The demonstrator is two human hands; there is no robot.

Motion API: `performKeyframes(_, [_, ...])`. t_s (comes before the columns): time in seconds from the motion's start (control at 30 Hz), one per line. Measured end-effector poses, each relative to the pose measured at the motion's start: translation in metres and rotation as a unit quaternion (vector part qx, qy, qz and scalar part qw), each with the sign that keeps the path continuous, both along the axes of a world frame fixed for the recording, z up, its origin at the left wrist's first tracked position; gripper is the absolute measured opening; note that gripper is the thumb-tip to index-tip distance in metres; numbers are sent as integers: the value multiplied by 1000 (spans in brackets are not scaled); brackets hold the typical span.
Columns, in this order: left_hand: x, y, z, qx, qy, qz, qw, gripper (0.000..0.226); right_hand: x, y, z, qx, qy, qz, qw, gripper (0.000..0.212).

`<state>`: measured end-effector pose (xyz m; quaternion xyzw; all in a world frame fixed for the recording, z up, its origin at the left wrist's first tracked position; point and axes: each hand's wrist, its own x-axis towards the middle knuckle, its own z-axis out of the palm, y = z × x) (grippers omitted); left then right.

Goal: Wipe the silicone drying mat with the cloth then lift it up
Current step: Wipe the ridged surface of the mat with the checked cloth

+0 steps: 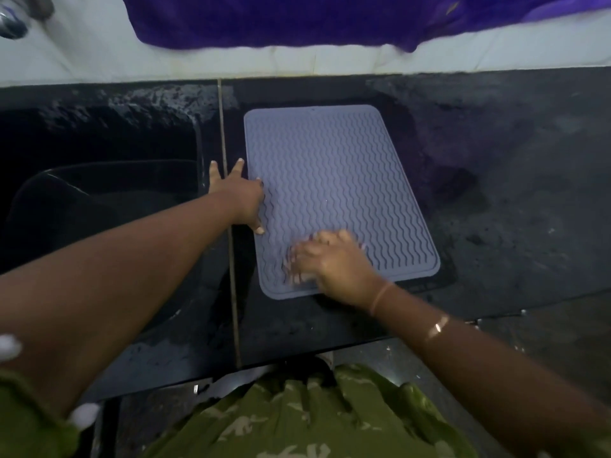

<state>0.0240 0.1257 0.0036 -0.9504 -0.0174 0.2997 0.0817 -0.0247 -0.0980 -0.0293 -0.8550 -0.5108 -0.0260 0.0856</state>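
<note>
A: Where is the mat lying?

B: The grey-lilac rectangular silicone drying mat with wavy ridges (337, 190) lies flat on the dark speckled stone countertop (496, 209), just right of a thin metal seam strip (231, 226) that runs from far to near. Left of that strip is a black sink basin (99, 180).

A: And the left hand?

B: The left hand (243, 200) is open, fingers spread, palm down on the mat's left edge. Two fingers reach past the edge onto the counter and the strip; the thumb rests on the mat.

A: The right hand?

B: The right hand (330, 259) is on the mat's near-left corner and blurred. A pale smear shows under its fingers, which may be the cloth, but I cannot tell, nor whether the hand is gripping anything. The wrist wears a thin thread band (380, 297) and a gold bracelet (437, 327).

A: Anything else around?

B: A purple cloth (297, 21) hangs over the white wall (99, 54) at the far side. Green patterned clothing (314, 421) shows at the near edge.
</note>
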Motion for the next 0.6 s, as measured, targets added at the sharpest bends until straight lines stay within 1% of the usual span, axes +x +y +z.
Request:
performKeyframes(0.03, [0,0,0,4,0,-5,1000,91,16,8,4,-19,-11,-9,1000,21])
performKeyframes(0.1, [1,-2,1,13,1,-9,1000,93,46,27,8,-31,-23,-61,997,19])
performKeyframes(0.17, [2,-2,0,18,3,-4,1000,93,64,43,10,-22,12,-135,991,19])
performKeyframes(0.23, [2,-2,0,21,1,-3,1000,93,60,50,7,-18,23,-171,985,17])
performKeyframes(0.27, [2,-2,0,22,0,-6,1000,92,48,49,3,-18,17,-167,986,18])
performKeyframes(0.33, [2,-2,1,19,-2,-11,1000,91,12,38,-3,1,6,-133,991,33])
performKeyframes(0.37, [3,-2,2,17,0,-12,1000,91,-5,30,-3,19,8,-119,993,34])
performKeyframes(0.43, [3,-1,3,14,4,-12,1000,90,-26,14,-8,52,-8,-88,995,27])
performKeyframes(0.47, [3,-1,4,15,6,-13,1000,89,-31,7,-11,58,-28,-75,995,24])
performKeyframes(0.6, [6,-3,2,32,6,-23,999,92,-37,-8,-19,79,-61,-9,995,19])
